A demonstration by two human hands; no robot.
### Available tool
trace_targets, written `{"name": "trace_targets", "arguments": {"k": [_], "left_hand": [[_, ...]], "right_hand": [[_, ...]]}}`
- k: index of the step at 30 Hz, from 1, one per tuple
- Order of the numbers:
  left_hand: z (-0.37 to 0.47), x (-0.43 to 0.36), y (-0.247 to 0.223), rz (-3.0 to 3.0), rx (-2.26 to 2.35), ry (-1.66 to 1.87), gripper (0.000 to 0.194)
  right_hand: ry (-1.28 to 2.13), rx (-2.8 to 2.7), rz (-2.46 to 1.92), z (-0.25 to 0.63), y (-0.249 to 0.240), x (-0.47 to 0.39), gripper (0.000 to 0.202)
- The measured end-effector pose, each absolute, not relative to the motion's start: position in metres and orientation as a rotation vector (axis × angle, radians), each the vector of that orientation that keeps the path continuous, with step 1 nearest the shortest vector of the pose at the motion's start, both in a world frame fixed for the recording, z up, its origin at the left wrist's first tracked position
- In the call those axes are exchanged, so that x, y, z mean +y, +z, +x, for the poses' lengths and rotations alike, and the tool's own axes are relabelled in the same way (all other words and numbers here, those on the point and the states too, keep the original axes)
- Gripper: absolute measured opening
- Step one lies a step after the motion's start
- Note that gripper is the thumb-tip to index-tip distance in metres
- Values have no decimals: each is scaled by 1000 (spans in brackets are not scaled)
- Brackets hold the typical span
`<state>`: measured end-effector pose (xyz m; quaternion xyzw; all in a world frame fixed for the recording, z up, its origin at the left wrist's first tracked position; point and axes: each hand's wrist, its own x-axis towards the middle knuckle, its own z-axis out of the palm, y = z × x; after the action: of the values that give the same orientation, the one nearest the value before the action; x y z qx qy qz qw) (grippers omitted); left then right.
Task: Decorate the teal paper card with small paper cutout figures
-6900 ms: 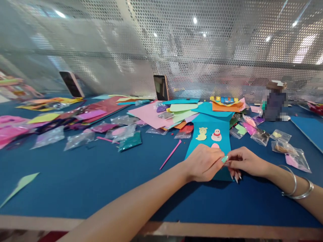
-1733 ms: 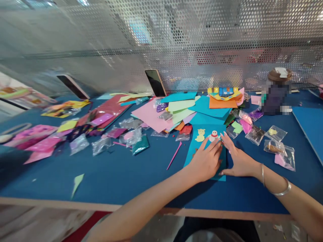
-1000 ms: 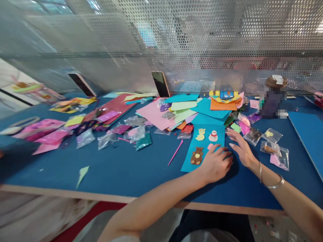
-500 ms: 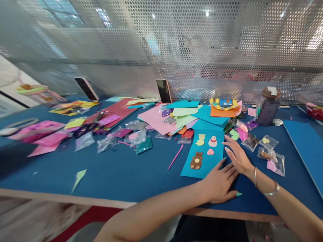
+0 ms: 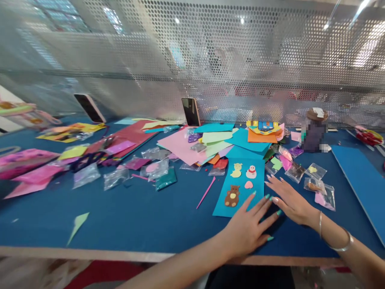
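A blue sheet [image 5: 221, 206] lies on the table, bearing a brown bear [image 5: 232, 196], a pale yellow animal shape [image 5: 236, 170], a snowman with a red scarf [image 5: 251, 171] and a pink heart [image 5: 248, 184]. My left hand [image 5: 251, 224] rests over the sheet's lower right corner, fingers spread and holding nothing. Just to its right is my right hand [image 5: 290, 200], beside the sheet's right edge, with its fingers extended and nothing held. The tips of the two hands are close together.
Behind the sheet lie loose coloured papers [image 5: 177, 144]. Small clear bags [image 5: 314, 184] are to the right, near a dark jar [image 5: 315, 130]. A pink strip [image 5: 206, 192] lies left of the sheet. Two phones [image 5: 191, 111] lean against the perforated metal screen [image 5: 240, 60].
My left hand has shifted left onto the sheet's lower right corner, and its fingers have spread. My right hand has moved slightly lower. The camera view has turned a little.
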<state>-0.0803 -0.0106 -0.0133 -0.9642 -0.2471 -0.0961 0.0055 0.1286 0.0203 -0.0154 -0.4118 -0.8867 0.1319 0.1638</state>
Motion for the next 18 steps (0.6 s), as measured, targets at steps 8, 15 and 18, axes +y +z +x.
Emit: {"name": "trace_targets", "arguments": {"k": [8,15,18], "left_hand": [[-109,-13,-8,-3321,-615,-79,85],[-123,10,-20,-3245,-647,-169,74],[-123,13,-30,-3037,-591,-275,50]], "right_hand": [[161,-2621,-1221,135,-20,-3,59],[29,-2738,-1151,98,-15,30,63],[35,-2798,-984,93,-18,36,68]]}}
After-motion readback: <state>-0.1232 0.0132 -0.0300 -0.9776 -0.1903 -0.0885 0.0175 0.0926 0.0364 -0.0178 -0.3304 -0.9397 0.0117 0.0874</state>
